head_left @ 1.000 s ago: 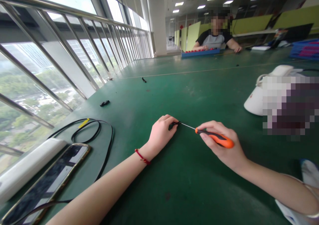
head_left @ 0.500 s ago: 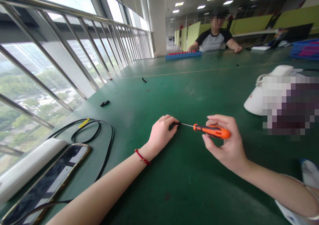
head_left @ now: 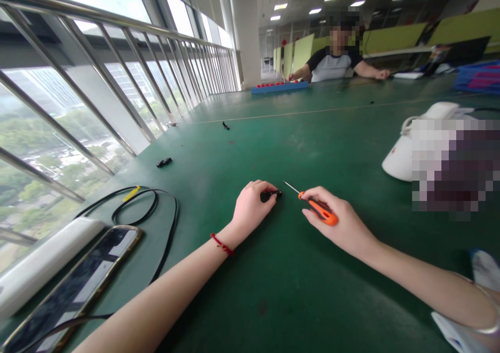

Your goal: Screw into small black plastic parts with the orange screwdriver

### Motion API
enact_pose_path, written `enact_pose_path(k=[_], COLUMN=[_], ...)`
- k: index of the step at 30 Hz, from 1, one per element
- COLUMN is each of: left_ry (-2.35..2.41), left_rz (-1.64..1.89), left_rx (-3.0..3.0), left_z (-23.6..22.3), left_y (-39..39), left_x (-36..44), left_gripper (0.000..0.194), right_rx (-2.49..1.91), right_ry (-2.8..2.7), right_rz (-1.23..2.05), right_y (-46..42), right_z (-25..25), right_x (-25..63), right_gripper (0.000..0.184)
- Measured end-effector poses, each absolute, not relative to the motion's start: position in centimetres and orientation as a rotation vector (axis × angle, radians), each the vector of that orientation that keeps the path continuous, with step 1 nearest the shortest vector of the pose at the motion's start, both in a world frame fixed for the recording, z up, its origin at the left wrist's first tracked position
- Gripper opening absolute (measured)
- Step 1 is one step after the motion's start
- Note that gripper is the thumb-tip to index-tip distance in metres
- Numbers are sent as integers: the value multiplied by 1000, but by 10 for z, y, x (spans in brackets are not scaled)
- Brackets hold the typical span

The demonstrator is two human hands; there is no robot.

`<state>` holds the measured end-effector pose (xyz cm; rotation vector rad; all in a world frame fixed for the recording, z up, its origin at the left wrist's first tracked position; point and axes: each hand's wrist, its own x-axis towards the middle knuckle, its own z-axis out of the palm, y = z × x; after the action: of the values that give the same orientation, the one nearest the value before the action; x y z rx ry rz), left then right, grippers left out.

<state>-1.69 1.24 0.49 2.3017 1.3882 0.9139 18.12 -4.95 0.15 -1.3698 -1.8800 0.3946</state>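
Observation:
Between the thumb and fingers of my left hand (head_left: 252, 204) is a small black part (head_left: 269, 194), held down at the green table (head_left: 297, 285). My fingers cover much of it, so its kind does not show. My right hand (head_left: 339, 215) grips a screwdriver (head_left: 319, 210) by its orange and black handle. The thin metal shaft points up and left. Its tip stands apart from the black part, a little above and to the right of it.
At the left lie a phone (head_left: 74, 285), a long white box-like object (head_left: 47, 262) and a looped black cable (head_left: 175, 212). Small black pieces (head_left: 164, 162) rest farther off. A white object (head_left: 402, 155) stands at the right. A person (head_left: 332, 64) sits across by a blue tray (head_left: 279, 88).
The screwdriver tip has come away from the black part. My right fingers opened around the handle, then closed on it again. Across the table, the blue tray has shifted left.

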Motion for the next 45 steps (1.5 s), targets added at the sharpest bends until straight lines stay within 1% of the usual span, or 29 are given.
enact_pose_path(k=[3,9,20,27,35,45], left_ry=[1394,1388,1396,1432,1387,1406], left_rz=[903,913,954,957,858,976], left_rx=[2295,2265,2240,2400,2609,2632], left_z=[6,6,5,2,3,4], left_y=[12,12,14,12,7,3], left_x=[-17,-17,-17,-16,-14,-14], left_gripper=[14,13,9,9,11,8], right_rx=[-1389,-1350,-1355,-1354,-1345,-1380], right_ry=[-2048,-2200,-2248,-2254,-2259,-2279], right_rz=[294,147,151,159,142,175], right_y=[-48,-47,-46,-46,-45,-46], right_z=[1,2,2,4,2,2], right_x=[180,180,182,182,182,183], right_gripper=[24,28,26,26,26,26])
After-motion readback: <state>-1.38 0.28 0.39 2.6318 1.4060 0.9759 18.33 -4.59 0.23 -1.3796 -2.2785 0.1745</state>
